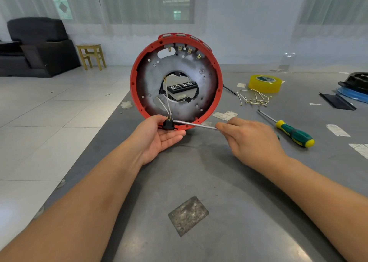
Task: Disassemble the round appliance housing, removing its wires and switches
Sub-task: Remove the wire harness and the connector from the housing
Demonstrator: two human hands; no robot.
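The round red housing (217,76) stands on edge on the grey table, its grey metal inside facing me. Several switches (189,50) sit along its top rim. White wires (166,104) run from the centre hole down to a black switch (168,124) at the bottom rim. My left hand (159,136) grips the bottom rim, thumb beside that switch. My right hand (251,136) grips a screwdriver whose metal shaft (196,124) points left, its tip at the black switch.
A green and yellow screwdriver (292,133) lies right of my right hand. Removed wires (253,98) and a yellow tape roll (264,83) lie behind it. Black and blue items (352,88) are far right. A black bit case (182,86) shows through the centre hole. The table's left edge (95,134) runs diagonally.
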